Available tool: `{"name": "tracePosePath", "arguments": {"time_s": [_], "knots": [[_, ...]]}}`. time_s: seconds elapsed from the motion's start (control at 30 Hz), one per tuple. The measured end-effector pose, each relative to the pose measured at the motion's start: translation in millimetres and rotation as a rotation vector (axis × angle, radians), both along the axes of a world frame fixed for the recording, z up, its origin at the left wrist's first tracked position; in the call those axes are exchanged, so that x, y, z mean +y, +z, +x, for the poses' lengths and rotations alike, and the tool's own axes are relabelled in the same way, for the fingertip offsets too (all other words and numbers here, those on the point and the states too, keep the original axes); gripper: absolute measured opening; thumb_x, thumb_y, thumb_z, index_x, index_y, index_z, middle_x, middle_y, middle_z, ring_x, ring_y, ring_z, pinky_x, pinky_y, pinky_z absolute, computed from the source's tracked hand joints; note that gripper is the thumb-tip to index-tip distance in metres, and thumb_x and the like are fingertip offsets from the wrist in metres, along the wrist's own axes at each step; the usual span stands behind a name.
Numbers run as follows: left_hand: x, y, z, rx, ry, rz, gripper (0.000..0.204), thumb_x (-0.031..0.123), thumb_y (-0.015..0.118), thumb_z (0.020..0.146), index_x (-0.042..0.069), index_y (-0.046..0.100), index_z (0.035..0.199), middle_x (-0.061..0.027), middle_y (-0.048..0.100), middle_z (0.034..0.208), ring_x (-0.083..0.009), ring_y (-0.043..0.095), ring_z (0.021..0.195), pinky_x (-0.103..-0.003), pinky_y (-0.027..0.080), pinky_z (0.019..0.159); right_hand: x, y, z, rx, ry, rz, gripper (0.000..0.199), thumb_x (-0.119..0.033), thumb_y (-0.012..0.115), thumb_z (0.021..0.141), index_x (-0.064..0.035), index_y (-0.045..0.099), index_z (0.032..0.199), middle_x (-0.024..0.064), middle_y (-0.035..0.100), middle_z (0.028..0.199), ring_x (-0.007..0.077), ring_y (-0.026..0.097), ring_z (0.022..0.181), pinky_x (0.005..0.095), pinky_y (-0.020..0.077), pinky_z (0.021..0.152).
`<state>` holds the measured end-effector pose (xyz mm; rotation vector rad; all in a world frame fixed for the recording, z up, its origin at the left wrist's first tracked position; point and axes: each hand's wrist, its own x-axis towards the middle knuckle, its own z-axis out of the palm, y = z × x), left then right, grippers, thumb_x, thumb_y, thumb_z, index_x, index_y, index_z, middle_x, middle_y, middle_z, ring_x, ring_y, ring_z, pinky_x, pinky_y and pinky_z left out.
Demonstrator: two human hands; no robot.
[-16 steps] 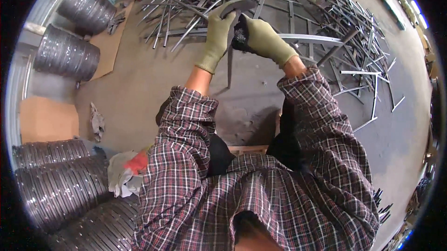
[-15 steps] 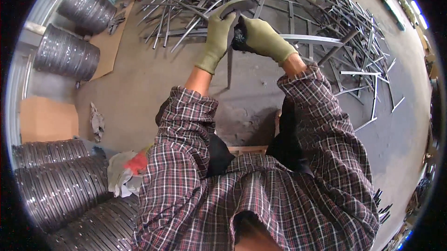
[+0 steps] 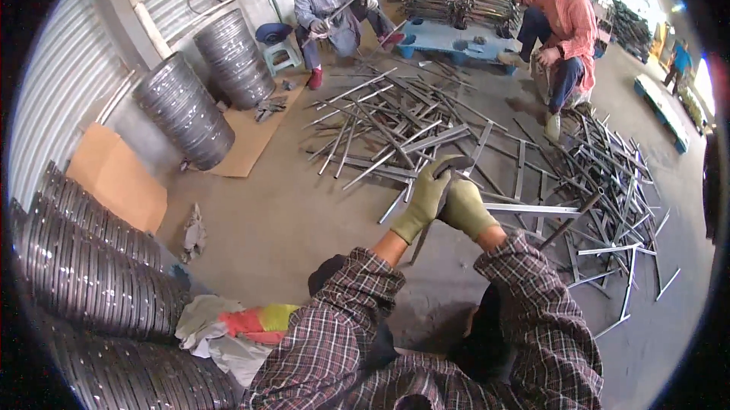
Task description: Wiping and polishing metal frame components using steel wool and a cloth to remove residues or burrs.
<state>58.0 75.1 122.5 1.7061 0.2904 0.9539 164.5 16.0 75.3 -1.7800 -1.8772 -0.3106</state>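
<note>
Out in front of me, both hands wear olive gloves with dark palms. My left hand (image 3: 423, 199) is closed round the upper part of a dark metal tube, its thumb side upward. Pressed close beside it, my right hand (image 3: 465, 205) is closed on the same tube. The tube's thin lower end slants down below the gloves. From behind my right hand a silver crossbar (image 3: 532, 209) runs right to a second dark tube (image 3: 572, 220); these look like one metal frame. The gloves hide where the crossbar meets the held tube.
Loose metal tubes and frames (image 3: 411, 125) lie ahead, with another heap (image 3: 608, 174) at right. Stacked dark rings (image 3: 99, 281) and cloths (image 3: 228, 334) are at left. Two coworkers sit beyond, one in grey (image 3: 328, 7), one in pink (image 3: 566, 30). A blue pallet (image 3: 456, 37) lies between them.
The view has tilted up, bringing the coworkers and pallet into sight. My hands sit lower and further right in the picture, still together on the metal frame.
</note>
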Motion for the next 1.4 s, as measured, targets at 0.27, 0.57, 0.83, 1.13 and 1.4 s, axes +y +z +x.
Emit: {"name": "tracePosePath", "arguments": {"time_s": [0.27, 0.57, 0.83, 1.13, 1.4], "knots": [[-4.5, 9.4, 15.6, -0.002, 0.020, -0.039, 0.032, 0.002, 0.046, 0.087, 0.004, 0.066, 0.113, -0.0081, 0.069, 0.102, -0.0161, 0.062, 0.096, -0.032, 0.047, 0.089, -44.9, 14.7, 47.7, -0.223, -0.201, -0.236, 0.009, -0.018, 0.063, 0.080, -0.0090, 0.063, 0.081, 0.0107, 0.065, 0.069, 0.0300, 0.065, 0.063, 0.0418, 0.0526, 0.055], [21.6, -23.7, 30.5, -0.102, 0.056, -0.085, 0.027, 0.003, 0.055, 0.085, -0.002, 0.065, 0.109, -0.0059, 0.068, 0.102, -0.0136, 0.060, 0.094, -0.029, 0.045, 0.091, -65.6, 10.8, 55.5, -0.170, -0.289, -0.260, 0.013, -0.008, 0.065, 0.073, -0.0071, 0.066, 0.086, 0.0132, 0.063, 0.080, 0.0307, 0.065, 0.077, 0.0427, 0.0512, 0.068], [-0.1, -7.6, 26.4, -0.018, -0.043, 0.022, 0.029, -0.003, 0.048, 0.084, -0.002, 0.067, 0.107, -0.0057, 0.070, 0.101, -0.0124, 0.063, 0.096, -0.026, 0.047, 0.088, -79.5, -21.2, 73.7, -0.249, -0.406, -0.276, 0.022, -0.012, 0.070, 0.072, -0.0108, 0.065, 0.093, 0.0105, 0.062, 0.094, 0.0291, 0.061, 0.087, 0.0401, 0.0516, 0.074], [11.1, -13.9, 19.7, -0.027, 0.080, 0.120, 0.024, -0.003, 0.052, 0.086, -0.002, 0.069, 0.102, -0.0055, 0.071, 0.100, -0.0131, 0.064, 0.095, -0.026, 0.048, 0.090, -116.7, -2.1, 100.6, -0.298, -0.458, -0.279, 0.015, -0.007, 0.065, 0.075, -0.0050, 0.066, 0.090, 0.0148, 0.063, 0.090, 0.0313, 0.064, 0.086, 0.0412, 0.0527, 0.076], [0.7, 3.7, 13.6, 0.026, 0.014, 0.063, 0.029, -0.007, 0.048, 0.083, -0.004, 0.068, 0.104, -0.0071, 0.070, 0.100, -0.0140, 0.065, 0.094, -0.027, 0.048, 0.089, -153.0, 8.6, 155.2, -0.244, -0.443, -0.342, 0.025, -0.008, 0.065, 0.075, -0.0100, 0.063, 0.099, 0.0104, 0.062, 0.086, 0.0313, 0.063, 0.081, 0.0412, 0.0522, 0.069]]}}
